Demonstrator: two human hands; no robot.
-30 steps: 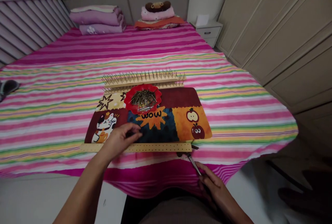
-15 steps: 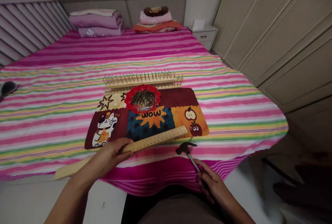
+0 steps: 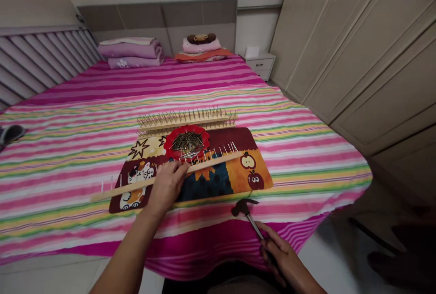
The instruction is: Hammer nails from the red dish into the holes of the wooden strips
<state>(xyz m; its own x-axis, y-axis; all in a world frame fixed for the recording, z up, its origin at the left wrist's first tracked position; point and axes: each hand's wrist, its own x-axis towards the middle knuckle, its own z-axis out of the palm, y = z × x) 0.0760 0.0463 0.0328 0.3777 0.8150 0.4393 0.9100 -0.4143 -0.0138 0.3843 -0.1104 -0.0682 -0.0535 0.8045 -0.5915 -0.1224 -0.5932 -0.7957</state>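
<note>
My left hand grips a long wooden strip near its middle, fingers wrapped over it. Nails stand up from the strip's top edge on both sides of the hand. Below and to the right, my right hand is closed around the handle of a claw hammer, whose dark head points away from me. Just beyond the strip, a red scalloped bowl holds a heap of loose nails. Behind the bowl lie wooden strips studded with upright nails.
A patterned mat lies under the bowl on the striped bed sheet. Folded purple bedding and a pink and orange stack sit by the headboard. Wardrobes and a nightstand stand to the right.
My left hand has turned the wooden strip over, so its nails now point upward, and moved it farther onto the mat. My right hand still holds the hammer. The view has tilted up.
</note>
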